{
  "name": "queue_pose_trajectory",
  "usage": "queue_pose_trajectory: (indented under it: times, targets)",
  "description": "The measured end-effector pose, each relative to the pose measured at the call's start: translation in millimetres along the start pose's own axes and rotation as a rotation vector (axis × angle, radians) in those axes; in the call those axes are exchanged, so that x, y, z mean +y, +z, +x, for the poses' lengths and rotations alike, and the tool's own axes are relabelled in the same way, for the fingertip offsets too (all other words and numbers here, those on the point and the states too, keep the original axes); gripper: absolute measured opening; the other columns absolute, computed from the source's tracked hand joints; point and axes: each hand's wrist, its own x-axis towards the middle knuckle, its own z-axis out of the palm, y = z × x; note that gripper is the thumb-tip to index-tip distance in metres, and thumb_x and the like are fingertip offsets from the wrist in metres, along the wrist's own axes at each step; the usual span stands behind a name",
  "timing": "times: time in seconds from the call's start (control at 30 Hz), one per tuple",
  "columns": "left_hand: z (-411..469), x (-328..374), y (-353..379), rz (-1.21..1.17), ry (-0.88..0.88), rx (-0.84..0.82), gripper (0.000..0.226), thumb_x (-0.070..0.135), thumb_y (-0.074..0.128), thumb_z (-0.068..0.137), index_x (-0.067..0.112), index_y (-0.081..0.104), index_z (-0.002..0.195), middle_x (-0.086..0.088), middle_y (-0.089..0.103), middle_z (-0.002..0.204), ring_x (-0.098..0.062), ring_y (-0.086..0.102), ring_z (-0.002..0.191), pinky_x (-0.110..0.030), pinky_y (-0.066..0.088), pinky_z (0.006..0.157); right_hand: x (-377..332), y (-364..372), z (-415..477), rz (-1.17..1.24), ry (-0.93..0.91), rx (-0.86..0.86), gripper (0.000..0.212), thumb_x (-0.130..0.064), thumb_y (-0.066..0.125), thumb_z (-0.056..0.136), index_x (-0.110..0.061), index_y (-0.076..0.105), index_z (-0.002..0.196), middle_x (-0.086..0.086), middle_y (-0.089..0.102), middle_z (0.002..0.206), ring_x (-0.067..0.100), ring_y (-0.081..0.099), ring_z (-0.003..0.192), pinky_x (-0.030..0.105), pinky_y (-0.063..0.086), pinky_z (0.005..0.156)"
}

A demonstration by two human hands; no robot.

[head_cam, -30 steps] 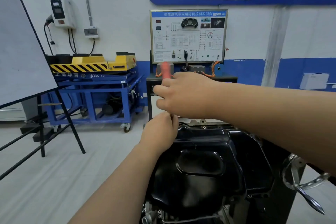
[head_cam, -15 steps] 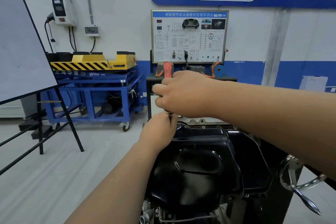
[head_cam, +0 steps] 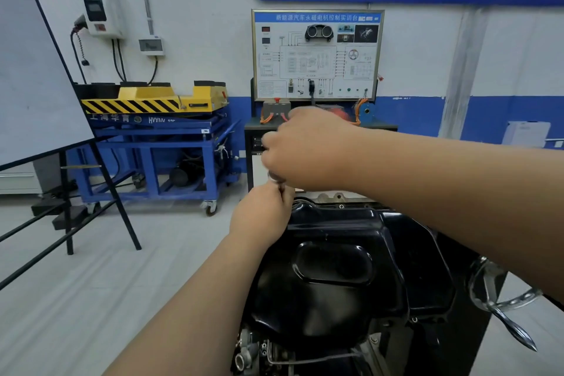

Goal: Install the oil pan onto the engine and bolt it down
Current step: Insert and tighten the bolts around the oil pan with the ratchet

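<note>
A glossy black oil pan [head_cam: 332, 268] sits on top of the engine [head_cam: 335, 198], whose grey flange shows along the pan's far edge. My right hand [head_cam: 305, 152] grips a ratchet wrench; its red handle [head_cam: 338, 114] shows blurred behind the knuckles and its metal head [head_cam: 276, 177] pokes out below the fist. My left hand [head_cam: 265, 210] pinches the socket extension just under that head, at the pan's far left corner. The bolt itself is hidden by my hands.
A chrome crank handle [head_cam: 503, 311] of the engine stand juts out at the right. A whiteboard easel [head_cam: 39, 70] stands at the left, a blue cart [head_cam: 158, 143] with a yellow lift behind it, and a training panel [head_cam: 317, 55] against the wall.
The wrench's red handle has swung from upright at the left of my right hand round to the right, behind the knuckles. My left hand has stayed on the extension.
</note>
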Motion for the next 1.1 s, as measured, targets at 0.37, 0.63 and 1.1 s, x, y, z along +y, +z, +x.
queue_pose_trajectory:
  times: [0.37,0.63,1.1]
  targets:
    - [-2,1,2,0.058,0.022,0.023,0.038,0.041,0.028,0.1,0.025,0.032,0.065,0.009,0.043,0.055,-0.01,0.041,0.049,-0.027,0.02,0.043,12,4,-3,0.054,-0.105,0.091,0.017,-0.015,0.045,0.091,-0.021,0.057,0.102,-0.004,0.055,0.101,0.019,0.048,0.094,0.033,0.042,0.076]
    - [-4,-5,3,0.08,-0.032,-0.053,0.026,0.013,0.032,0.095,0.017,0.045,0.072,0.001,0.049,0.071,-0.023,0.048,0.067,-0.029,0.028,0.048,-8,9,1,0.219,0.231,-0.026,0.038,-0.04,0.04,0.094,-0.017,0.049,0.064,-0.002,0.045,0.064,0.016,0.04,0.054,0.027,0.028,0.046]
    - [-5,-1,-1,-0.004,-0.02,-0.004,0.037,0.026,0.038,0.095,0.024,0.031,0.059,0.008,0.039,0.056,-0.011,0.035,0.049,-0.028,0.02,0.045,-2,8,-3,0.127,0.056,0.003,0.023,-0.028,0.044,0.092,-0.017,0.06,0.08,-0.004,0.052,0.072,0.018,0.049,0.067,0.029,0.034,0.052]
